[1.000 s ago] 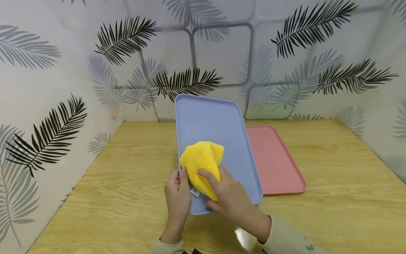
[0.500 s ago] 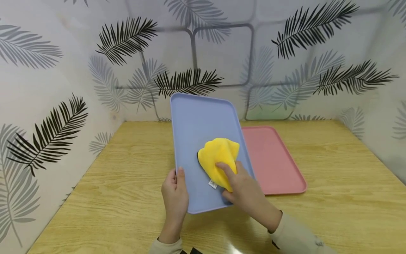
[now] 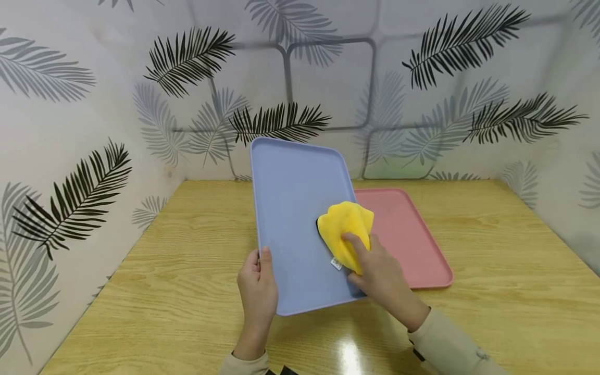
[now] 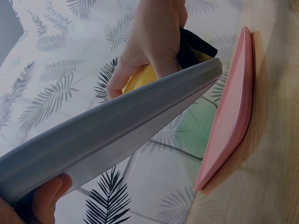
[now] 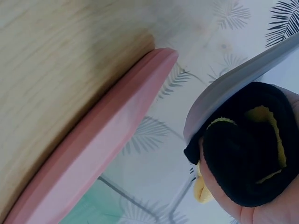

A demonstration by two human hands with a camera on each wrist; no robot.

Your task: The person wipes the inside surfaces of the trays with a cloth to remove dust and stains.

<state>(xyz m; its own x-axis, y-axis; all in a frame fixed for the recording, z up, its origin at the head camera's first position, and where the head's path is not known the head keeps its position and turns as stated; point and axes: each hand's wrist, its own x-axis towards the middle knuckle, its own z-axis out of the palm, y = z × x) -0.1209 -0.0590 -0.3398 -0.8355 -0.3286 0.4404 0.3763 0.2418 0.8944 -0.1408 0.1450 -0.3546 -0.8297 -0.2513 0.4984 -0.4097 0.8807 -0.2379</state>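
A blue rectangular tray (image 3: 300, 208) is held up at a tilt above the table. My left hand (image 3: 259, 286) grips its left rim near the lower corner, thumb on the front face and fingers curled beneath, as the left wrist view shows. My right hand (image 3: 382, 271) holds a bunched yellow cloth (image 3: 344, 232) against the tray's face near its right edge. A small white label (image 3: 336, 263) sticks out below the cloth. In the right wrist view the cloth's black underside (image 5: 247, 144) shows folded within the fingers.
A pink tray (image 3: 408, 239) lies flat on the wooden table (image 3: 187, 250), behind and right of the blue one, partly covered by it in the head view. A wall (image 3: 323, 88) with leaf patterns stands behind the table.
The right hand has slid the cloth rightward across the blue tray, from its left side to its right edge. The blue tray has shifted slightly left with the left hand.
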